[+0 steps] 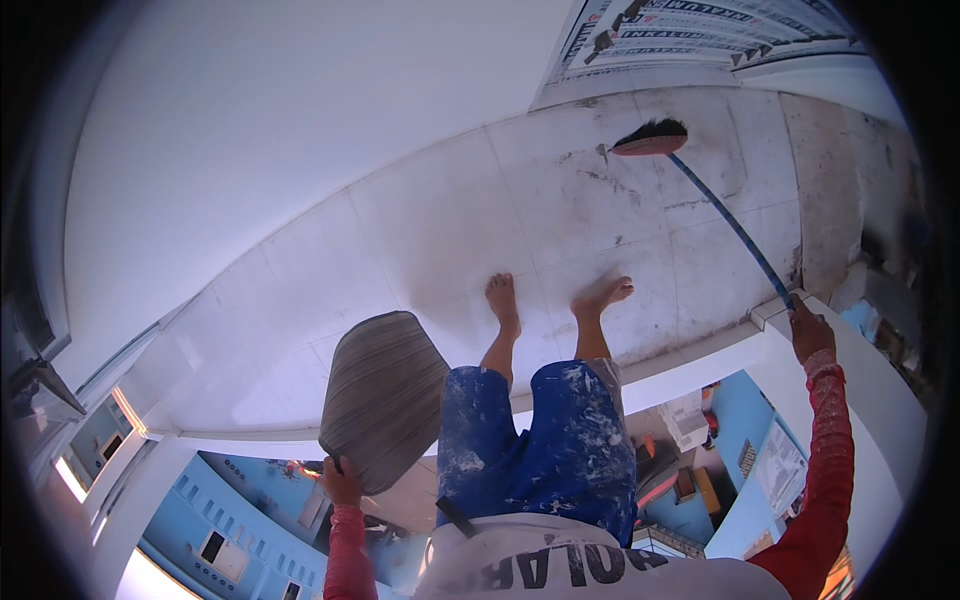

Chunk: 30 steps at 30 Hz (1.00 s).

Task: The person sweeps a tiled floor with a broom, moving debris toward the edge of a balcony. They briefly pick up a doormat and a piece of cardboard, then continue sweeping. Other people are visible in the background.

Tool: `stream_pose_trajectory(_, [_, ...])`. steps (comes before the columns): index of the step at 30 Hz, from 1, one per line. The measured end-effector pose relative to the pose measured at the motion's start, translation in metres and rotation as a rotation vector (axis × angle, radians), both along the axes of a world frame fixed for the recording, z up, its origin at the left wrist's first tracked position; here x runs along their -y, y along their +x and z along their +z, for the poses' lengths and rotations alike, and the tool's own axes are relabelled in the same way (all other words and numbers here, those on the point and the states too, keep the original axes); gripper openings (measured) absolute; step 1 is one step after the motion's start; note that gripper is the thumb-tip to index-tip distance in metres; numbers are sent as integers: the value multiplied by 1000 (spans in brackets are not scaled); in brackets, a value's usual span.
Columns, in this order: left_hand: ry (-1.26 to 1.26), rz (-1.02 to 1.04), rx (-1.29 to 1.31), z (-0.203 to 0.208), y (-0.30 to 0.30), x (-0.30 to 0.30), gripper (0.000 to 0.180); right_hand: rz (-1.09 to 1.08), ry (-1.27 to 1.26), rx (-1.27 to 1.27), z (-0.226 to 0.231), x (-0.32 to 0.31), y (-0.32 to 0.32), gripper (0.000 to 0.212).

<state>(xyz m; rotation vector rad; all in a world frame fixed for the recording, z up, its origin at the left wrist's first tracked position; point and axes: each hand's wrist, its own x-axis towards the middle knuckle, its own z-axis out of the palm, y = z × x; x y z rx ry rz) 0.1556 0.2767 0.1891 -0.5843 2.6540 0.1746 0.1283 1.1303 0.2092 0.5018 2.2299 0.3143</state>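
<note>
My right hand (pixel 812 332) is closed around the upper end of a broom (pixel 735 224), out at the right. Its blue patterned stick slants up and left to a pinkish-red head with dark bristles, which lies at the far floor. Down at the left, my left hand (pixel 341 484) grips the lower edge of a broad, flat grey-brown pad with fine stripes (pixel 385 395). The pad looks like a cushion or a folded mat; its exact kind is unclear. It hangs beside my left leg, apart from the broom.
I stand barefoot on a pale tiled floor (pixel 450 235) with dark smudges and scraps near the broom. A white wall (pixel 300 110) runs along the left. Behind my feet a low white ledge (pixel 690 372) borders a drop to a light-blue room. Film-covered panels (pixel 690 35) stand far right.
</note>
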Motion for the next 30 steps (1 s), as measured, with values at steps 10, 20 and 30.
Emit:
stream_pose_trajectory(10, [-130, -34, 79, -4, -6, -27, 32, -337, -784, 50, -224, 385, -147, 69])
stream_pose_trajectory(20, [30, -56, -17, 14, -29, -58, 28, 329, 88, 349, -88, -37, -31, 57])
stream_pose_trajectory(30, [-20, -74, -27, -2, -41, -82, 24, 312, -308, -10, -48, 56, 8, 59])
